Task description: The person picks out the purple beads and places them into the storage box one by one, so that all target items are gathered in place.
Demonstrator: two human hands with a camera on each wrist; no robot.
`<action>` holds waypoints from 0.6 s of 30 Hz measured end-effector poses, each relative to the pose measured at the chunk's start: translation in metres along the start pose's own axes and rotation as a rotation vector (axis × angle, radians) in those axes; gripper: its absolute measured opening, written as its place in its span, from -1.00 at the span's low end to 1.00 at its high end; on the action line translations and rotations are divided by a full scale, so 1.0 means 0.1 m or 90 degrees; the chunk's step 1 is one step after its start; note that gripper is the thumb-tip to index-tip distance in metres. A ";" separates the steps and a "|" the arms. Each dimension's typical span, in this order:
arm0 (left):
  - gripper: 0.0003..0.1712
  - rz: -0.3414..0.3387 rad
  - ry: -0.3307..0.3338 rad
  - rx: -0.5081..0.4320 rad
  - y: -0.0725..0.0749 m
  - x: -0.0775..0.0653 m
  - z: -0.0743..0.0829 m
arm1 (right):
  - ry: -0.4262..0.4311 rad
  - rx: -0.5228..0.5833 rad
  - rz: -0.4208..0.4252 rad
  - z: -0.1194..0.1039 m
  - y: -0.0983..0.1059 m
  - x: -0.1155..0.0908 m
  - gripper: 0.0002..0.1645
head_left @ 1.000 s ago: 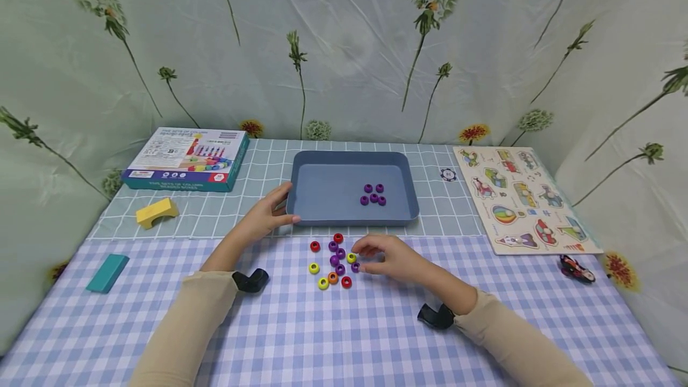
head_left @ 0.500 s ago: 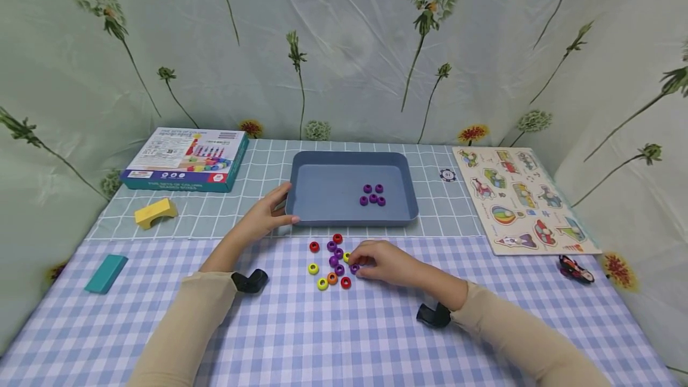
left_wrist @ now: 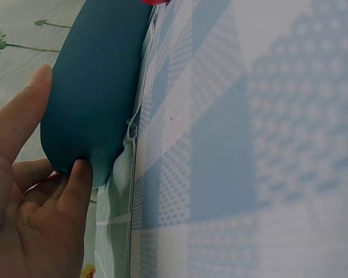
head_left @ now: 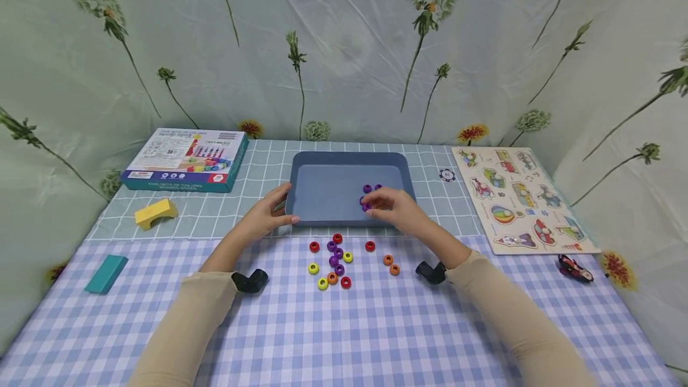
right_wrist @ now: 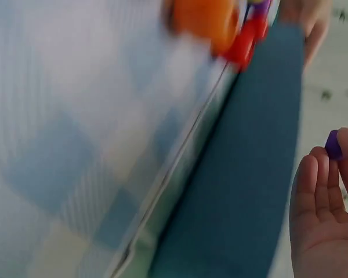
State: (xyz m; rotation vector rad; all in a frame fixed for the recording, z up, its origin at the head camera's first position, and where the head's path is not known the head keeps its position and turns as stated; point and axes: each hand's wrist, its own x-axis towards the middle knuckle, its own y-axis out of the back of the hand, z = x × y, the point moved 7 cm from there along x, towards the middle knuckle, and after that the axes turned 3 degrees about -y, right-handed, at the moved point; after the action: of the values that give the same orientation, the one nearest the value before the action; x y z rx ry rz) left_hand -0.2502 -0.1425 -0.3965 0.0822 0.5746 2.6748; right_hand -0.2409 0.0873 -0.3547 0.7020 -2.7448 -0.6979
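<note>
A purple bead is pinched between thumb and fingertips of my right hand, which hovers over the right part of the blue-grey tray. Below and beside that hand, several purple beads lie in the tray, partly hidden by it. My left hand holds the tray's front left corner, thumb near the front rim and fingers against the left end. On the checked cloth before the tray lie purple beads, yellow beads, red beads and orange beads.
A toy box lies at the back left, with a yellow arch block and a teal block in front. At the right are a wooden picture puzzle board and a small toy motorcycle. A curtain hangs behind.
My right hand has taken a purple bead from the right side of the loose group and carried it up over the tray. Red and orange beads it hid now show. The left hand stays put.
</note>
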 end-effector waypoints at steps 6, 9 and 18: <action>-0.03 0.004 0.001 0.010 0.02 0.06 -0.18 | -0.098 -0.044 0.009 0.49 0.12 0.23 -0.74; -0.04 0.009 -0.001 0.019 0.02 0.07 -0.21 | -0.108 -0.075 -0.005 0.62 0.11 0.28 -0.76; 0.01 0.012 -0.006 0.016 0.02 0.06 -0.21 | -0.110 -0.198 -0.021 0.63 0.07 0.32 -0.80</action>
State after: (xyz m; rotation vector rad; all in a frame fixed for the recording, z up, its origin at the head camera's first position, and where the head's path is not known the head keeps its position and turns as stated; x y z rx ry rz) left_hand -0.2595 -0.1494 -0.4151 0.1073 0.6076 2.6846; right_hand -0.2915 0.1021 -0.4025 0.6434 -2.6863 -1.2124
